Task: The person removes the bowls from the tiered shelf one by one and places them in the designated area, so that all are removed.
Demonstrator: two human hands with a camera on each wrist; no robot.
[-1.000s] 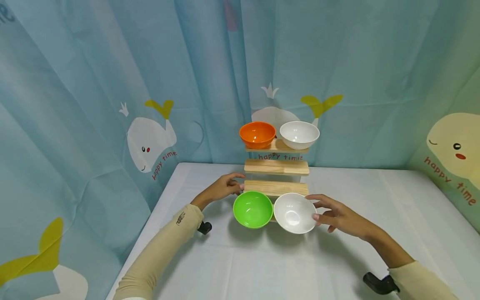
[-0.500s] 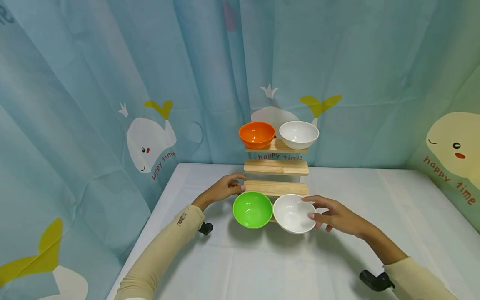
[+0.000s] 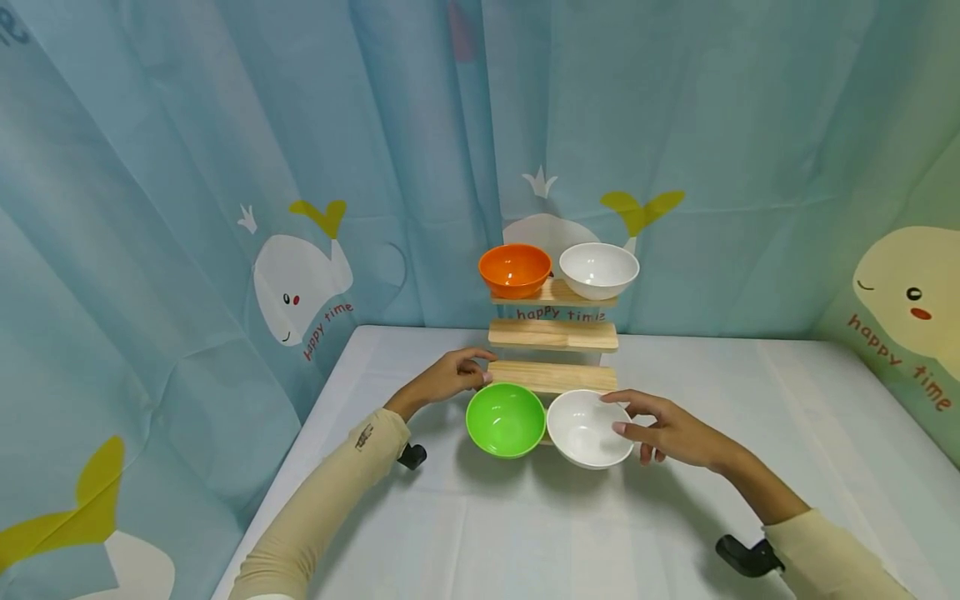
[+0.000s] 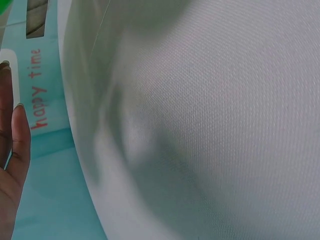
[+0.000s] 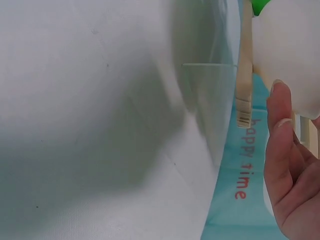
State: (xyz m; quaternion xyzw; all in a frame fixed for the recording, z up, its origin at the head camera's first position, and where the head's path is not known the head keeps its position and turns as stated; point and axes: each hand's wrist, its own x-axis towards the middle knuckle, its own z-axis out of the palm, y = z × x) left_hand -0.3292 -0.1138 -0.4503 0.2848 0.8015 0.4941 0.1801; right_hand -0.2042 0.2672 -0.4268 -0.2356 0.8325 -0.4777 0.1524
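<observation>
In the head view, my left hand (image 3: pixel 450 377) is at the left end of the wooden shelf rack (image 3: pixel 552 377), fingers loosely bent. Its fingertips are by the plank's end, close to the green bowl (image 3: pixel 506 420); contact is hard to tell. Relaxed fingers (image 4: pixel 19 145) show at the edge of the left wrist view. My right hand (image 3: pixel 675 429) holds the front white bowl (image 3: pixel 588 429) by its right rim, thumb over the inside and other fingers outside. In the right wrist view, fingers (image 5: pixel 279 145) lie against the bowl's underside. Both front bowls sit side by side on the lowest step.
An orange bowl (image 3: pixel 514 270) and a second white bowl (image 3: pixel 599 270) stand on the top plank. The rack has clear side panels (image 5: pixel 210 95) and stands on a white-covered table (image 3: pixel 525 533). Behind it hangs a blue curtain (image 3: pixel 420 167) with whale prints.
My right hand has moved slightly left, bringing its thumb and index finger further over the white bowl's rim. My left hand has shifted slightly toward the rack. The bowls have hardly moved.
</observation>
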